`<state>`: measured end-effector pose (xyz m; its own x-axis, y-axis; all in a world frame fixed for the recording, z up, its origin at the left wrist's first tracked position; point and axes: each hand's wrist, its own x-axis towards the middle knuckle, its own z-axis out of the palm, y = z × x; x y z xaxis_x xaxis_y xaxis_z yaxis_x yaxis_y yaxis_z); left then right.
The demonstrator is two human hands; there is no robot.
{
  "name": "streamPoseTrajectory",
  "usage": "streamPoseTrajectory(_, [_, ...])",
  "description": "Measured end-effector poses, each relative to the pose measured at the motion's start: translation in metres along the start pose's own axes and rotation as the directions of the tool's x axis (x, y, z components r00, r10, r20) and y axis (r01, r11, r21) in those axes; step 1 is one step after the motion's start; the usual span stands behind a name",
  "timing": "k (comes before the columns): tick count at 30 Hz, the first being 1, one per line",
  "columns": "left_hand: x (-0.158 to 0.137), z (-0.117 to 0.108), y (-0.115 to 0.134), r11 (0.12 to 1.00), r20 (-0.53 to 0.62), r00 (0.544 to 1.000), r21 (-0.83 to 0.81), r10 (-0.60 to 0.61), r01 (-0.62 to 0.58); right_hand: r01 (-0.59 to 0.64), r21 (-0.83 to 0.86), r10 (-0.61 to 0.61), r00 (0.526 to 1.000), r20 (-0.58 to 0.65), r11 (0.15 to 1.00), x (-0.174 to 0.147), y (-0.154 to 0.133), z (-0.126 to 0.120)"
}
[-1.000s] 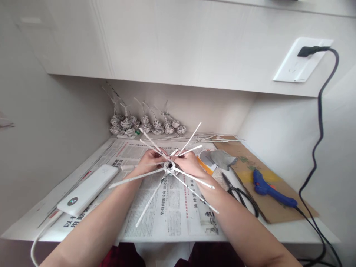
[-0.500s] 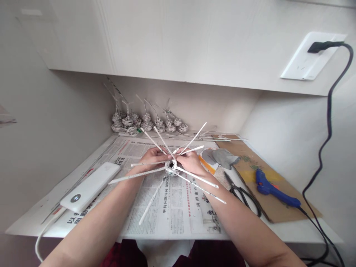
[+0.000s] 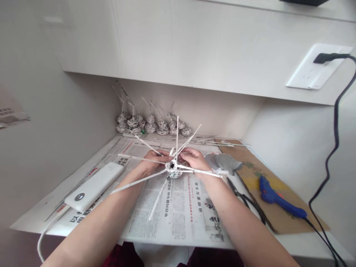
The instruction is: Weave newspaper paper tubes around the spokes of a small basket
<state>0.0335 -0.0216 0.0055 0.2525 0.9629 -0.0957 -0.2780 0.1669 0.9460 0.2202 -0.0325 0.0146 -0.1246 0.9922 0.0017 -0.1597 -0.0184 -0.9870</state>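
Observation:
A small woven ball of rolled newspaper hangs just above the newspaper sheet, with several paper sticks radiating from a dark hole in its top. My left hand grips its far left side, fingers curled against the weave. At the far right side, my right hand has its thumb and fingers pinched at the base of the sticks. One pale stick points straight up between the hands. The ball hides some of my fingertips.
Finished gourd-shaped weavings line the back wall. On the left lies a white power bank with a cable. To the right are black scissors, grey scraps and a blue glue gun on cardboard. Newspaper covers the table.
The sticks around the ball have shifted: one now stands upright, and two on the right lie closer together over my right wrist. The whole view has moved slightly.

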Motion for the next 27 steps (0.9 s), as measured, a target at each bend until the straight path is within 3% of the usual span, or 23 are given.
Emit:
streamPoseTrajectory(4, [0.007, -0.003, -0.001, 0.98, -0.118, 0.993, -0.196, 0.006, -0.029, 0.079, -0.228, -0.063, 0.995, 0.076, 0.97, 0.003, -0.003, -0.012])
streamPoseTrajectory(7, [0.008, -0.004, -0.001, 0.975, -0.123, 0.992, -0.215, 0.031, -0.057, 0.143, -0.207, -0.088, 0.963, 0.253, 0.968, -0.001, -0.001, -0.007])
streamPoseTrajectory(8, [0.008, -0.004, -0.002, 0.978, -0.111, 0.993, -0.201, 0.036, -0.058, 0.151, -0.205, -0.096, 0.962, 0.257, 0.967, -0.003, 0.001, -0.003])
streamPoseTrajectory(11, [0.006, -0.002, -0.006, 0.987, -0.088, 0.995, -0.152, 0.047, -0.06, 0.173, -0.278, -0.175, 0.984, 0.017, 0.945, -0.007, 0.012, 0.012])
streamPoseTrajectory(14, [0.005, -0.001, -0.009, 0.993, -0.074, 0.996, -0.103, 0.049, -0.056, 0.21, -0.375, -0.275, 0.953, -0.127, 0.903, -0.007, 0.025, 0.021])
streamPoseTrajectory(21, [0.002, 0.0, -0.005, 1.0, -0.115, 0.993, 0.004, 0.009, -0.009, 0.231, -0.271, -0.298, 0.924, -0.239, 0.935, -0.004, 0.038, 0.028])
streamPoseTrajectory(27, [0.0, 0.0, -0.002, 0.999, -0.128, 0.992, 0.038, 0.006, -0.001, 0.244, -0.269, -0.309, 0.921, -0.236, 0.932, -0.006, 0.041, 0.032])
